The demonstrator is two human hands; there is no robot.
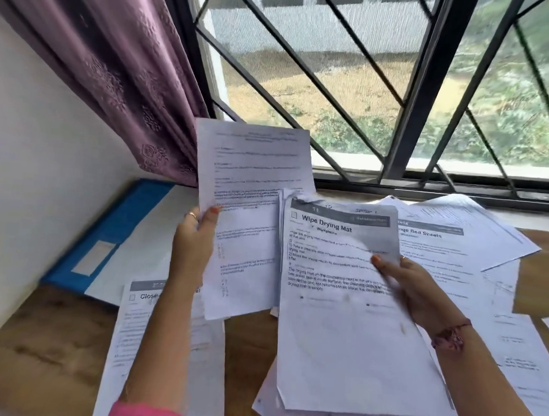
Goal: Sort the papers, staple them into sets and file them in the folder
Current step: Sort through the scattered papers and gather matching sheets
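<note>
A wooden counter (41, 333) under a barred window (398, 87) — loose papers spread to its right edge, blue folder (108, 232) in the far left corner.

Left hand (193, 245) pinches a text sheet (251, 206) by its side edge; right hand (411, 286) grips the "Wipe Drying Mat" stack (341, 305), thumb on top. Light, limp paper likely sags and slips — hold near an edge. No stapler shows; motion blur smears the small print.

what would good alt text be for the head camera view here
A person holds up a printed sheet in the left hand and a sheaf headed "Wipe Drying Mat" in the right hand, above a wooden desk strewn with loose papers. A blue folder lies by the wall, under a barred window.
</note>
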